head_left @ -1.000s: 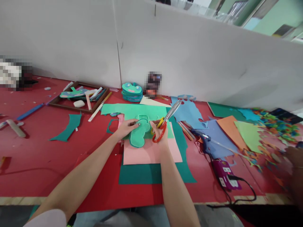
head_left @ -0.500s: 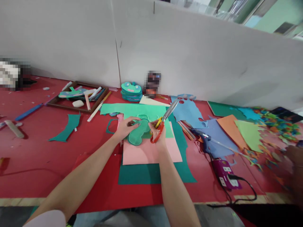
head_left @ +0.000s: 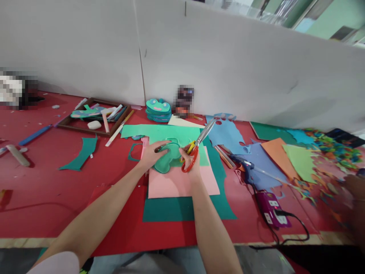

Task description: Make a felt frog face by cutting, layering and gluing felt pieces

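My left hand point(head_left: 152, 153) is closed on the left edge of a rounded green craft-sheet cutout point(head_left: 163, 163), with thumb and fingers pinching it. My right hand point(head_left: 191, 163) grips scissors point(head_left: 203, 134) with red and yellow handles, their blades pointing up and away to the right. The right fingertips also touch the cutout's right edge. Below the hands lie a light green sheet point(head_left: 159, 131), a pink sheet point(head_left: 171, 187) and a dark green sheet point(head_left: 171, 211), stacked on one another.
A stack of frog-face cutouts point(head_left: 158, 110) and a phone point(head_left: 184, 101) stand by the white partition. On the left is a frame-like tray point(head_left: 65, 129) of pens. To the right lie a glue gun point(head_left: 248, 171), purple power strip point(head_left: 272, 209) and colourful scraps point(head_left: 336, 148); another person's hand point(head_left: 355, 186) is there.
The lower end of the green cutout has lifted slightly, and my left fingers have shifted a little on it. The scissors stay in my right hand at nearly the same angle.
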### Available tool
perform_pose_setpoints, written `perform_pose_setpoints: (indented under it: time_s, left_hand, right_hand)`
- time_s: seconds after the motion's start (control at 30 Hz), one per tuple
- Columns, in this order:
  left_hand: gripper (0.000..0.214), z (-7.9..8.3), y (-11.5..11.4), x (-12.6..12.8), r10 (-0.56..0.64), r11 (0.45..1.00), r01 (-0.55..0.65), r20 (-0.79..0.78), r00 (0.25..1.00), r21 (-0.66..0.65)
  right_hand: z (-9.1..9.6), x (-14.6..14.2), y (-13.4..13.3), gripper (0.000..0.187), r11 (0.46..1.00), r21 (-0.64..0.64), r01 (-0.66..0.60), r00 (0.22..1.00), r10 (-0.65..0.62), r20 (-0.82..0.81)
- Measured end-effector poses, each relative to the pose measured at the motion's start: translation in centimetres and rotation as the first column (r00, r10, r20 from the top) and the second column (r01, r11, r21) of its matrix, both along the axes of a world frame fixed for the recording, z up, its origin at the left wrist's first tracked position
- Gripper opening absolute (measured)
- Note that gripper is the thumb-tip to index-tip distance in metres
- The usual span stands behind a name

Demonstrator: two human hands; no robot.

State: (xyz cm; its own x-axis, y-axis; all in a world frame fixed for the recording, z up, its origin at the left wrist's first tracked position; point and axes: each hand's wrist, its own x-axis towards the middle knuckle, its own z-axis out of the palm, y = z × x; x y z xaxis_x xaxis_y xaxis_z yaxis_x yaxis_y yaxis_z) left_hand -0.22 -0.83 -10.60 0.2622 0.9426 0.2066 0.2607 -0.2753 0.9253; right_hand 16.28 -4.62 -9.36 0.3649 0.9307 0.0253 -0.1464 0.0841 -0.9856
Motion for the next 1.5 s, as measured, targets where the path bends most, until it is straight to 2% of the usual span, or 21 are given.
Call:
perform_pose_setpoints:
  time_s: [0.13, 0.3, 0.4, 0.5, 0.6, 0.73, 0.9, 1.03, 1.17, 1.33, 1.5]
  left_hand:
    - [0.030, 0.4, -0.1, 0.0, 0.001, 1.000, 0.000, -0.026, 1.000, 0.020]
    - [0.024, -0.1, 0.2, 0.1, 0.032, 0.999, -0.032, 0.013, 0.999, -0.020]
    - [0.020, 0.3, 0.1, 0.1, 0.053, 0.996, -0.056, 0.040, 0.998, 0.067]
    - [0.020, 1.8, 0.0, -0.2, 0.091, 0.985, -0.107, 0.118, 0.989, 0.135]
    - [0.026, 4.1, 0.5, -0.4, 0.112, 0.993, -0.115, 0.077, 0.991, 0.030]
    - [0.025, 7.5, 1.9, 0.0, 0.027, 0.999, -0.026, 0.037, 0.999, -0.041]
    - [0.021, 10.6, 1.7, 0.6, 0.109, 0.994, -0.109, 0.012, 0.994, -0.010]
    - [0.018, 11.8, 0.6, -0.2, 0.139, 0.988, -0.135, -0.043, 0.989, 0.077]
    - [0.015, 12.3, 0.3, -0.9, 0.180, 0.981, -0.179, -0.012, 0.984, 0.078]
    - [0.016, 12.7, 0.3, -0.8, 0.127, 0.990, -0.122, -0.084, 0.988, 0.066]
    - [0.018, 13.5, 0.0, -1.1, 0.085, 0.996, -0.085, -0.112, 0.990, 0.000]
  right_hand:
    - [0.2, 0.0, 0.1, 0.038, 1.000, -0.013, -0.010, 1.000, 0.009, -0.026]
    - [0.4, 0.1, 0.1, 0.037, 1.000, -0.023, -0.020, 0.998, 0.018, -0.059]
    - [0.2, 0.1, 0.3, 0.039, 1.000, -0.028, 0.002, 0.999, -0.004, -0.046]
    - [0.1, 0.1, 0.4, 0.039, 0.999, -0.042, 0.009, 1.000, -0.010, -0.023]
    - [0.2, 0.0, 0.3, 0.036, 0.999, -0.047, 0.016, 1.000, -0.015, 0.022]
    - [0.8, -0.1, -0.3, 0.044, 0.999, -0.041, 0.009, 0.997, -0.005, 0.077]
    - [1.2, 0.1, -1.2, 0.046, 0.987, -0.012, -0.159, 0.986, 0.159, 0.054]
    - [0.9, -0.2, -2.1, 0.042, 0.953, 0.057, -0.298, 0.942, 0.284, 0.181]
    - [1.1, -0.8, -2.8, 0.036, 0.916, 0.031, -0.400, 0.898, 0.385, 0.212]
    - [1.5, -0.9, -3.1, 0.038, 0.907, 0.021, -0.420, 0.886, 0.405, 0.224]
    - [0.9, -0.4, -2.9, 0.040, 0.910, 0.043, -0.412, 0.894, 0.395, 0.212]
